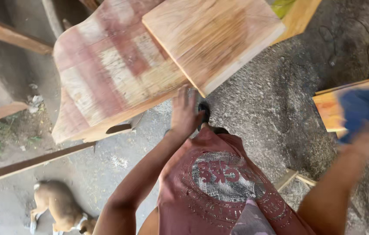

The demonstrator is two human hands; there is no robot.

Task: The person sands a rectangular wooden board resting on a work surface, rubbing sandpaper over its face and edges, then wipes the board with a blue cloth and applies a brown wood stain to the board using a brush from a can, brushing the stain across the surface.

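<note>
The person's left hand (185, 112) is reaching forward with fingers spread and released, grasping nothing, hovering just near the front edge of a large curved wooden panel streaked with reddish stain (115, 69). A thick, pale rectangular wooden board (212, 39) is lying on top of that panel at the far right, one corner jutting out over the edge just beyond the fingertips. The right hand (367, 141) is swinging at the right of the scene, blurred by motion, clenching a dark blue pad or cloth (362, 111); its exact kind is too smeared to tell. Behind it, a small yellow-orange wooden board (330, 111) is resting on the grey, sawdust-strewn ground (267, 109).

A tan and white dog (60, 206) is lying at the near left, beside a long wooden plank (28, 163) stretched across the ground.

The risks, as I judge them: the pale board is overhanging the panel, so a push from the open hand could be tipping or sliding it off towards the person's dark shoe (204, 111) below. The loose sawdust could be making footing slippery, and the dog is staying close enough to be struck by anything falling.
</note>
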